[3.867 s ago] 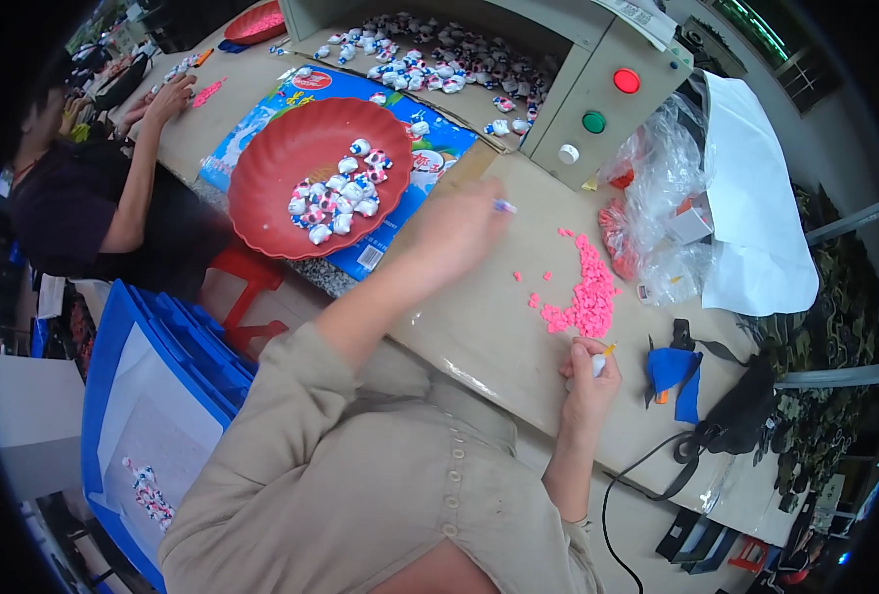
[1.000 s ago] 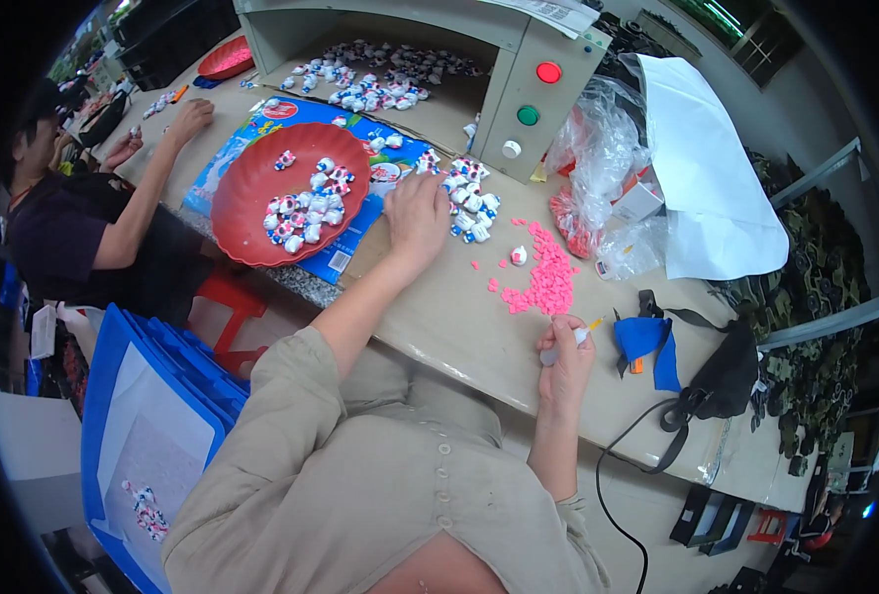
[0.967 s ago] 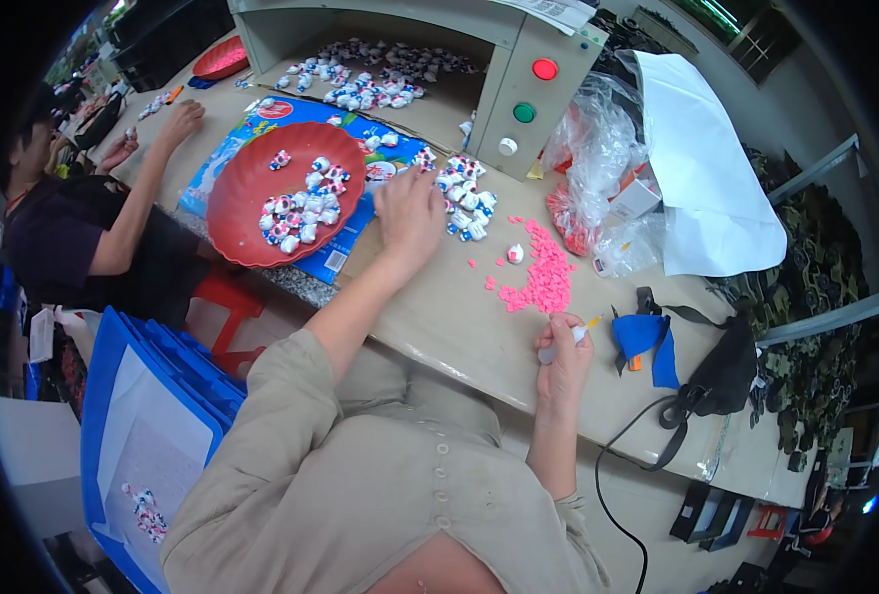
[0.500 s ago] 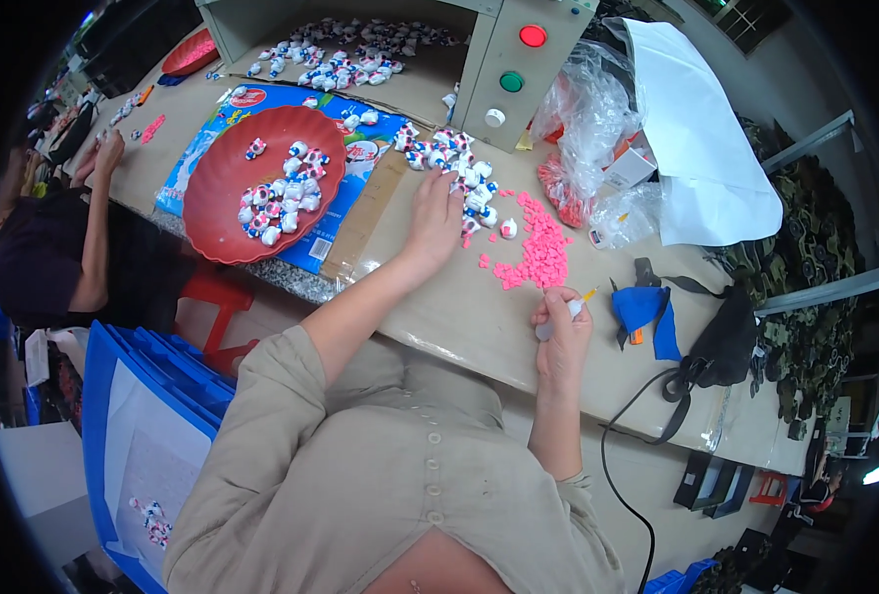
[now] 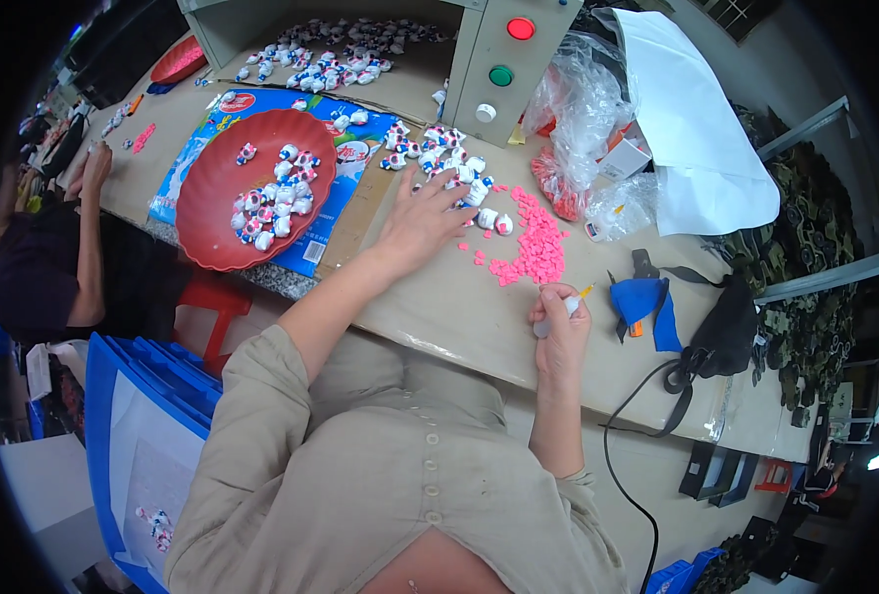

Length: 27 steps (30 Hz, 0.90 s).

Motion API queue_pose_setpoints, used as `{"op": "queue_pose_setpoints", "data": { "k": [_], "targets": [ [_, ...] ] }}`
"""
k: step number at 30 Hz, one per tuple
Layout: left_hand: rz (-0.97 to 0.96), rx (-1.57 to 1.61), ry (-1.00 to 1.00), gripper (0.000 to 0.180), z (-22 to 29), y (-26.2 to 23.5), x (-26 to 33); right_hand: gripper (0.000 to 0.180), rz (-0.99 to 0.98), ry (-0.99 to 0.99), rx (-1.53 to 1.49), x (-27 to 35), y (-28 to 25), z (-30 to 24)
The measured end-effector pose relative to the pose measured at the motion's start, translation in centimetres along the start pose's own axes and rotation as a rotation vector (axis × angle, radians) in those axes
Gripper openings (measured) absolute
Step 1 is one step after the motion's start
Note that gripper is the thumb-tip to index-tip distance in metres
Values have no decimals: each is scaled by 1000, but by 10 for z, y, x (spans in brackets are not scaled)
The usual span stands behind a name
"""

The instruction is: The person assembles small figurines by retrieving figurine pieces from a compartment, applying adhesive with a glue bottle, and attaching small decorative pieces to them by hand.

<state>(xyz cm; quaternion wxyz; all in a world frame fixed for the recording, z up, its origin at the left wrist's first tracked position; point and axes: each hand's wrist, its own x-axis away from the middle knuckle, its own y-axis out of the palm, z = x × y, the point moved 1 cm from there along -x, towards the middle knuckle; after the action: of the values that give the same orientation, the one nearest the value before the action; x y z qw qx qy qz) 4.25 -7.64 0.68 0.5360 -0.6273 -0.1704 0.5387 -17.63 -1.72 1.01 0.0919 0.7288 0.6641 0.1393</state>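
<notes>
My left hand point(image 5: 425, 223) lies with fingers spread at the edge of a pile of small white, blue and pink figurines point(image 5: 451, 148), its fingertips touching some of them. Two figurines point(image 5: 495, 222) sit just right of its fingers, beside a heap of small flat pink pieces point(image 5: 534, 252). Nearer the table's front edge, my right hand point(image 5: 564, 332) is closed around a small white squeeze bottle point(image 5: 546, 323) with a thin yellow tip pointing up and right. What lies under my left palm is hidden.
A red scalloped tray point(image 5: 197, 213) with several figurines rests on blue printed cardboard point(image 5: 313, 252) at left. Behind stands a grey machine point(image 5: 499, 49) with buttons and more figurines inside. Plastic bags point(image 5: 588, 99), a white sheet point(image 5: 702, 148) and a blue cloth point(image 5: 642, 302) are at right. Someone sits far left.
My left hand has opened its fingers wider and shifted slightly left and down. Figurines now lie beside its fingertips near the pink pieces. My right hand keeps the bottle almost still.
</notes>
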Motion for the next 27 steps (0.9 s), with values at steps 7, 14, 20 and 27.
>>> {"op": "queue_pose_setpoints", "data": {
  "k": [7,14,20,27],
  "targets": [
    [106,20,24,24,5,-3,-10,8,-16,8,14,-1,-3,1],
    [-44,287,-89,29,28,-9,-45,8,-27,17,8,-1,-1,2],
    [-161,207,1,25,24,0,-43,8,-9,-2,25,1,-1,2],
    [488,-46,-566,29,-42,-111,16,9,14,-9,-28,-2,-4,1]
  ]
}}
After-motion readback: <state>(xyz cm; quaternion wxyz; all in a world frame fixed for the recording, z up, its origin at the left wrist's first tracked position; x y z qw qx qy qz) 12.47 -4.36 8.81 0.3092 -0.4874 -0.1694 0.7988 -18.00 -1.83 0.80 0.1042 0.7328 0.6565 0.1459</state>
